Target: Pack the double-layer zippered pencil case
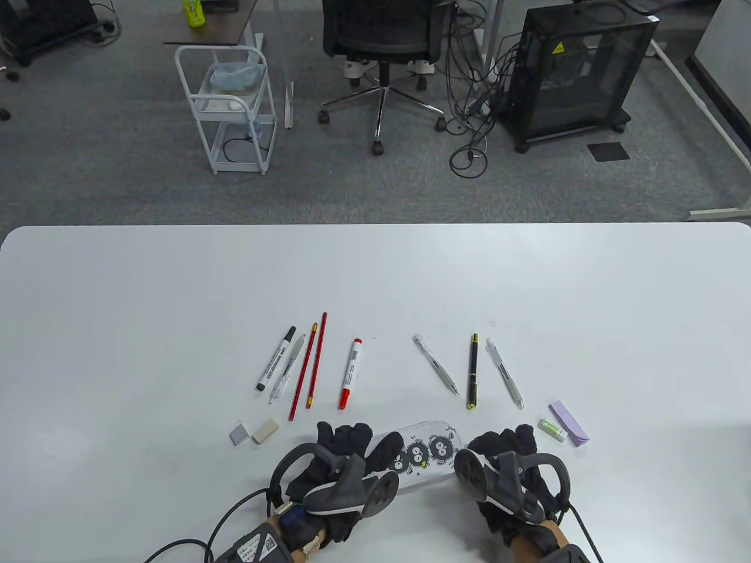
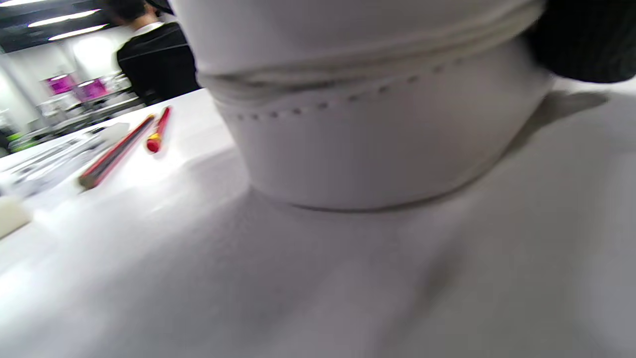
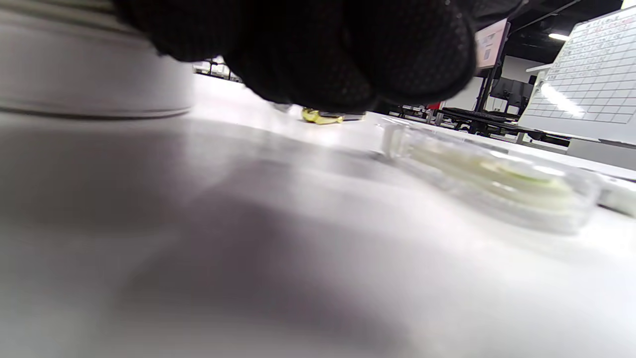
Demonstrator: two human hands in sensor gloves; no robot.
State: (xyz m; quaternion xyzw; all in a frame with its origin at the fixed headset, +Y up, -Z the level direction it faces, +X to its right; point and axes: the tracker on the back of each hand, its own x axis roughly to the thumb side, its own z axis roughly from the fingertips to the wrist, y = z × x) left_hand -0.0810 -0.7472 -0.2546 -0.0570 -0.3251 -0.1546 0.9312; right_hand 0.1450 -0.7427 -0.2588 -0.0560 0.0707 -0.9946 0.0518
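We see the pencil case (image 1: 423, 456) lying flat at the near edge of the surface (image 1: 528, 281), between both hands. Our left hand (image 1: 340, 463) rests its fingers on one end, our right hand (image 1: 504, 466) on the other; how firmly they grip, we cannot tell. Pens and pencils lie in a row beyond.

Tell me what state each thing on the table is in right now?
pencil case: lying flat near the table's front edge, between both hands.
left hand: at the case's left end.
right hand: at its right end.
pens: loose on the table, unpacked.
erasers: loose, unpacked.
purple pad: flat, untouched.
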